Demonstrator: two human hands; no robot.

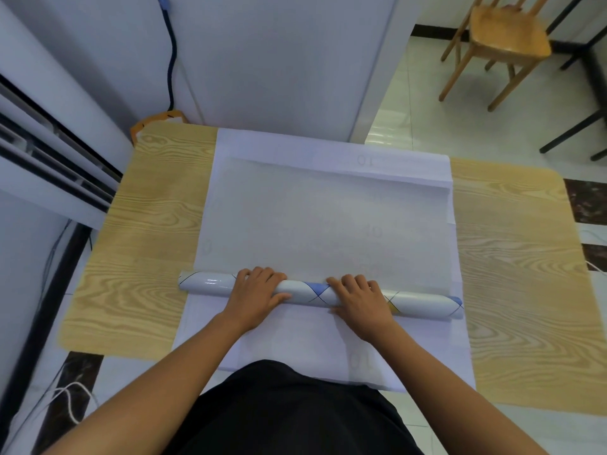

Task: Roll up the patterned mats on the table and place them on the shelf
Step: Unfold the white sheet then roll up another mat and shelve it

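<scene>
- Both forearms reach forward over the wooden table (151, 231).
- Left hand (254, 298) curls over the rolled mat (210, 285), fingers wrapped on top.
- Right hand (363, 302) grips the same roll likewise.
- Unrolled white mat (328, 218) lies flat beyond.

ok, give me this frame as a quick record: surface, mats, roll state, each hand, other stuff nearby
surface: wooden table
top mat: partly rolled, flat part still spread away from the person
roll: glossy white tube with blue diamond lines, lying across the table, ends uneven
lower mat: flat, underneath, extends toward the person
left hand: palm down on the roll, fingers curled over it
right hand: palm down on the roll, fingers curled over it
nearby: wooden chair far right, black cable on wall
shelf: not in view
</scene>
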